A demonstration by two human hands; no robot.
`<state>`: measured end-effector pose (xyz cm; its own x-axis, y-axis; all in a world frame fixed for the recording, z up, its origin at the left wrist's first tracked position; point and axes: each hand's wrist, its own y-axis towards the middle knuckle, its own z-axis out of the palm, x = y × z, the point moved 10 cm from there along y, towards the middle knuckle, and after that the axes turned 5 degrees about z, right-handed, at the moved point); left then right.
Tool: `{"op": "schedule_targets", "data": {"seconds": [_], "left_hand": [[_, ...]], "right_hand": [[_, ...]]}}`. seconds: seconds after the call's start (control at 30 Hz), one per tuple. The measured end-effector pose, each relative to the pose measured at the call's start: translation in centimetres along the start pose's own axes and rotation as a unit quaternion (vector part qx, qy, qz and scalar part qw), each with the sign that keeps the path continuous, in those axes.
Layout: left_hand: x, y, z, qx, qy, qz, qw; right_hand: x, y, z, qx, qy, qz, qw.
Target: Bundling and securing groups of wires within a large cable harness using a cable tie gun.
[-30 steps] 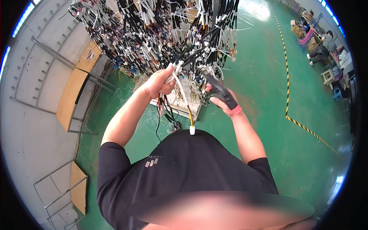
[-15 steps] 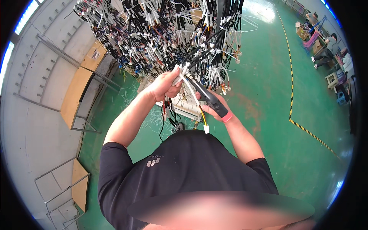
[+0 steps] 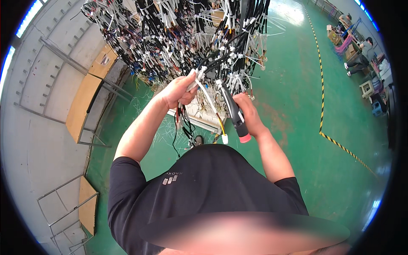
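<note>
My left hand is closed round a wire harness, its thumb pressed along white sleeving near a junction. From that grip a white-sleeved branch runs down to red and yellow wires ending in a white connector. Dark leads hang below the fist, and black branches rise toward the hanging mass. Wrapped in my right hand is a black cable tie gun with a pinkish-red rear end. Its nose points up and leftward, apart from the harness. Part of the right fingers is hidden behind the tool.
A dense rack of hanging harnesses with white ties stands right ahead. Below it are a pale base and scattered tie offcuts. Wooden boards on metal frames line the left wall. Yellow-black floor tape and seated people lie right.
My right hand has drawn the cable tie gun away from the harness, to the right, and its nose is turned more upright. My left hand has shifted slightly left, still gripping the harness.
</note>
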<state>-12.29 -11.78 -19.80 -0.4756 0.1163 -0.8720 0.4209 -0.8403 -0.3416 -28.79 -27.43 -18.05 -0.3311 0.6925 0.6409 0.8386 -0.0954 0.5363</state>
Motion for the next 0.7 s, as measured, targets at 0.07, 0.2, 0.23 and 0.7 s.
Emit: {"op": "schedule_targets", "data": {"seconds": [0.07,0.2,0.23,0.7], "left_hand": [[0.2,0.1,0.0,0.044,0.023,0.008,0.999],[0.4,1.0,-0.4,0.093,0.022,0.035,0.995],[0.6,1.0,-0.6,0.090,0.009,0.032,0.995],[0.3,0.1,3.2,0.018,0.487,0.057,0.871]], "right_hand": [[0.4,-0.2,-0.9,-0.019,-0.076,-0.009,0.997],[-1.2,0.0,-1.1,-0.031,0.038,0.090,0.995],[-4.4,-1.8,0.4,-0.008,0.309,0.290,0.906],[-7.4,-2.3,1.5,-0.081,0.617,0.235,0.747]]}}
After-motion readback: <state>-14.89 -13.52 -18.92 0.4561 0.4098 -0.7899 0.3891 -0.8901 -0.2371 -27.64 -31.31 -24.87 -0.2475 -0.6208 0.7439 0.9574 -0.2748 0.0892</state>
